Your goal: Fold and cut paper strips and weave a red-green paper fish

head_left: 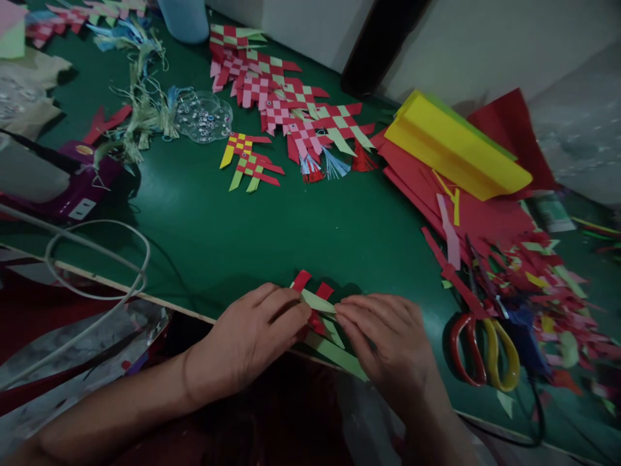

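Observation:
Close to the table's front edge, my left hand is closed on red and light green paper strips that cross each other. My right hand pinches the end of one light green strip between thumb and fingers. Two red strip ends stick out beyond my fingers on the far side. Part of the crossing is hidden under my left fingers. Farther back lie two small woven paper fish, one of them partly yellow.
Woven paper fish with tassels are piled at the back. A dish of googly eyes sits left of them. At right are folded yellow paper, scissors and paper scraps. A cable loops over the left edge.

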Available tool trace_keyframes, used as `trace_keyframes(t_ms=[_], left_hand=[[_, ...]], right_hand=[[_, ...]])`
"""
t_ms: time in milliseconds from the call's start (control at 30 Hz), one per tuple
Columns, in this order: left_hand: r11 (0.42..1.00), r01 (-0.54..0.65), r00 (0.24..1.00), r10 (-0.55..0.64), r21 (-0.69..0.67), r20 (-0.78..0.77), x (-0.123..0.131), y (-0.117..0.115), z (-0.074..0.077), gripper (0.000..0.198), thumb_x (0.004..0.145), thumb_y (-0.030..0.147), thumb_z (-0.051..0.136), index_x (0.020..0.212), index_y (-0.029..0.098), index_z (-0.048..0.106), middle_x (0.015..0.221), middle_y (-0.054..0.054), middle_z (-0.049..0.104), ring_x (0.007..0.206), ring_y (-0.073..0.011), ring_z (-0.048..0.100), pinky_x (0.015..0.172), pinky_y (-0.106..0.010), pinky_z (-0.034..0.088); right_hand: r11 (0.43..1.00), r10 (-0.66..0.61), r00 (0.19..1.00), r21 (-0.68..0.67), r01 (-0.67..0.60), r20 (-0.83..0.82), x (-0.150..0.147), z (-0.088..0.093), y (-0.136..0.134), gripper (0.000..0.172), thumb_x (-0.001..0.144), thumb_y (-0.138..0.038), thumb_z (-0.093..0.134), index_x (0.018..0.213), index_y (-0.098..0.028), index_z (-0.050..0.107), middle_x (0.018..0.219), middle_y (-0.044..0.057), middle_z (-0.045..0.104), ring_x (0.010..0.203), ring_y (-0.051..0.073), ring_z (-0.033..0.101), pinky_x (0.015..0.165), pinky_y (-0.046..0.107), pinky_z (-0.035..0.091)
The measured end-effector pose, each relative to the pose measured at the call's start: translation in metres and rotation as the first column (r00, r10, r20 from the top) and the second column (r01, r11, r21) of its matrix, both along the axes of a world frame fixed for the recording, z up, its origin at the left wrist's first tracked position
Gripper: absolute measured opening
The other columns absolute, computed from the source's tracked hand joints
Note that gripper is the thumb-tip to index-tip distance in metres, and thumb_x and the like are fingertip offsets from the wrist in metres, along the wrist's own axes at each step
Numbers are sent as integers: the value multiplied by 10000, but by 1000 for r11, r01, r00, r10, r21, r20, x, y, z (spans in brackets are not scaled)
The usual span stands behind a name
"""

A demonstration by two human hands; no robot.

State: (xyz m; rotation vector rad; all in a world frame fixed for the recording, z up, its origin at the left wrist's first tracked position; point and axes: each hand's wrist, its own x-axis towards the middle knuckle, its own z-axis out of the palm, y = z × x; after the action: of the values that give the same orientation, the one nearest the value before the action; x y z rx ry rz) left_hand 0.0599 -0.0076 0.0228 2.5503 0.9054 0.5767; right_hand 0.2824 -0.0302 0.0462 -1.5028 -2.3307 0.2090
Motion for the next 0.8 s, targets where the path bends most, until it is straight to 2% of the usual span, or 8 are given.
trace_keyframes(t_ms=[167,333,467,600,800], left_hand=[[1000,14,1000,-14,1,-15,-1,1,0,144,951,160,488,1062,166,578,1094,-66,620,910,-178,568,817,-330,507],[999,38,999,-38,-10,-27,-3,1,-2,174,943,135,481,1093,176,561,1134,-76,609,915,-177,575,806,-332,514],[1000,-5,1000,6,-21,13,-2,1,-3,172,945,159,486,1108,163,542,1110,-84,625,922,-193,587,806,-345,524],[999,-49,995,50,-18,88,0,1,-2,127,959,186,466,1039,124,543,1004,-79,656,883,-191,601,781,-339,534],[1000,21,999,-20,20,-31,-2,1,-5,225,961,193,464,1165,141,544,1146,-85,632,965,-201,593,814,-347,530]], right_hand=[[999,39,999,28,-39,-20,-2,4,12,86,895,-201,593,927,-193,672,889,40,725,811,171,652,741,306,460],[998,53,998,26,-52,-29,-8,10,23,96,910,-215,570,945,-213,660,890,29,724,830,164,671,740,283,508],[998,53,998,-21,-54,-39,-12,13,29,96,918,-227,564,950,-226,654,901,17,726,850,154,680,748,270,518],[997,60,997,-55,-62,-45,-14,16,34,111,927,-251,550,936,-229,658,901,19,728,840,156,685,741,269,520],[989,108,992,-92,-114,-66,-21,23,43,144,938,-253,528,923,-223,667,881,14,727,817,147,686,732,260,522]])
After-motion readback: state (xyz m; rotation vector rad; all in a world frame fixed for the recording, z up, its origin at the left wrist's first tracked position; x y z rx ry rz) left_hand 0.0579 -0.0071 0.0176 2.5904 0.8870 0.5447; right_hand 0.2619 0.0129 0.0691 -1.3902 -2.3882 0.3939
